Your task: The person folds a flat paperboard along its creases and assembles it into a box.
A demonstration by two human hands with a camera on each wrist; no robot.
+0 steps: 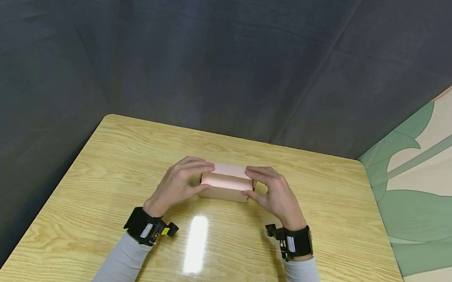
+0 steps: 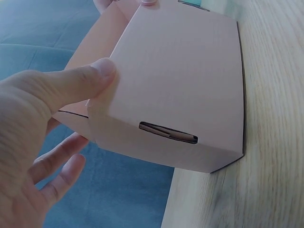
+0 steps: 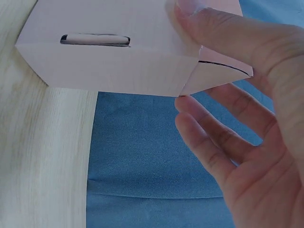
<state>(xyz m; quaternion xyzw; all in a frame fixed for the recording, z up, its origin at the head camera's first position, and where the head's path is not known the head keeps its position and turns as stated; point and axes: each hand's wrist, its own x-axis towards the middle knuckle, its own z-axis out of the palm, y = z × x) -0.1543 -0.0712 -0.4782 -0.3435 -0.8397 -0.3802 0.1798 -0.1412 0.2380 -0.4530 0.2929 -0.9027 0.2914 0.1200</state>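
Observation:
A small pale pink cardboard box sits on the table with its lid flap partly raised along the far side, leaving a gap at the top. At its left end my left hand holds it, thumb on the front panel's upper edge and fingers on the flap. My right hand grips the right end in the same way. Close up in the left wrist view, the box has a slot in its side, with the thumb pressing by the top edge. The right wrist view shows a matching slot in the box.
The light wood-grain table stretches around the box. Behind it hangs a dark blue-grey curtain. A cloth with a green leaf pattern borders the right edge. A bright light reflection lies on the tabletop in front of the box.

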